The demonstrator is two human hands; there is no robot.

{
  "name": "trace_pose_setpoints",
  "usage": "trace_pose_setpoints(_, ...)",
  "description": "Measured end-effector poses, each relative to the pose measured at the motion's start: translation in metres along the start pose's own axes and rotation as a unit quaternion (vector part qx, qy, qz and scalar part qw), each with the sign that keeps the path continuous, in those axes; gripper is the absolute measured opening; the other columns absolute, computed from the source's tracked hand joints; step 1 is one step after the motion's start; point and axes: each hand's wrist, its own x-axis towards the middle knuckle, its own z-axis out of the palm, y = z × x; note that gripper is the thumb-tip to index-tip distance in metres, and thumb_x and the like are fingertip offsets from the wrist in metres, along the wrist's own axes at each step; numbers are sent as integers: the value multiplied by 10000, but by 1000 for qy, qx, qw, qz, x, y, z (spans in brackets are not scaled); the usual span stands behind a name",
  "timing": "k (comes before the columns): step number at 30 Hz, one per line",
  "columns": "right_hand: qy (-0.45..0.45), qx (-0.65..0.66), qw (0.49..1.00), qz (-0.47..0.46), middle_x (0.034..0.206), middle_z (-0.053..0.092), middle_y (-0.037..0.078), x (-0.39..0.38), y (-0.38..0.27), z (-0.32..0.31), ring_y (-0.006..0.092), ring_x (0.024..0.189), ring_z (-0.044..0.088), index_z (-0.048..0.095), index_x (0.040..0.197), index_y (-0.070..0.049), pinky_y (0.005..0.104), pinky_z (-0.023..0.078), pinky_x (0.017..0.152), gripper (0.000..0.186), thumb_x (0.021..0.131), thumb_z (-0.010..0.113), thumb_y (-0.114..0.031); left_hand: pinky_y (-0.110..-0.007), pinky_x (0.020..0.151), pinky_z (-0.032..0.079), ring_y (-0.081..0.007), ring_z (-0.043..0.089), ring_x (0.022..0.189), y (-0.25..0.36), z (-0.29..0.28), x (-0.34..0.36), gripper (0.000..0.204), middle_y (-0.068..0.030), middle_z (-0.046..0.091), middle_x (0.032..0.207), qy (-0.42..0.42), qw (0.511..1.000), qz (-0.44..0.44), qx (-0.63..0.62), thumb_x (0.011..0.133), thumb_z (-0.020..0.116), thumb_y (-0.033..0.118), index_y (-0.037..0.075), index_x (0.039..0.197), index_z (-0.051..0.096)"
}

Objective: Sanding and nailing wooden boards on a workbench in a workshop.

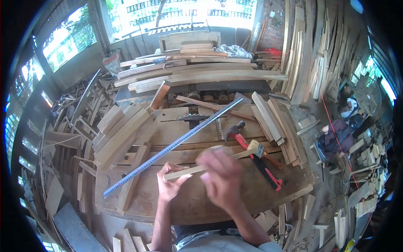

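My left hand grips the near end of a narrow pale wooden strip, which slants up to the right above the workbench. Over the strip, my right hand is smeared by motion; whether it holds anything is unclear. A long metal ruler lies diagonally to the left of my hands. Right of them are a red-and-black handled hammer and a paint brush. Beyond the hands sits a toothed circular saw blade in the bench.
Board stacks line both sides and back of the bench. Offcuts cover the left floor. Tall boards lean at back right, near a red cord and dark purple cloth.
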Motion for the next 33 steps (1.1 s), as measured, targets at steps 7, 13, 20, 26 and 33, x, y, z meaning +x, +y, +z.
trace_pose_setpoints(7,-35,-2,999,-8,1527,652,21,-2,14,-15,259,1479,530,740,1403,-153,474,351,1234,384,1026,696,-207,-334,773,602,-193,767,875,1,-11,-1,356,-142,789,935,2,1000,-31,2,808,974,120,19,885,640)
trace_pose_setpoints(13,27,-12,999,19,1521,644,56,-6,0,-1,307,1463,527,722,1420,-130,502,365,1226,392,1037,666,-194,-329,776,605,-191,768,875,2,-2,0,353,-136,794,940,-2,1000,-9,5,805,973,103,11,885,642)
trace_pose_setpoints(20,54,-11,998,18,1501,666,54,-15,15,-7,311,1469,535,719,1428,-125,491,390,1203,405,1028,654,-138,-350,810,610,-218,777,917,1,-10,-5,343,-131,774,919,-6,1000,-6,24,810,962,67,17,896,634)
trace_pose_setpoints(26,27,-30,999,26,1581,598,73,-8,4,1,316,1520,477,686,1476,-145,510,329,1252,433,1054,639,-226,-365,841,629,-242,790,965,3,-2,-3,320,-134,775,930,1,1000,-14,-8,816,956,62,11,914,656)
trace_pose_setpoints(33,27,-19,999,28,1522,655,73,-16,16,-11,319,1478,537,717,1436,-143,503,344,1255,411,1030,675,-190,-367,830,628,-246,791,960,1,-11,-4,321,-138,785,938,-6,1000,-18,5,824,950,61,12,901,642)
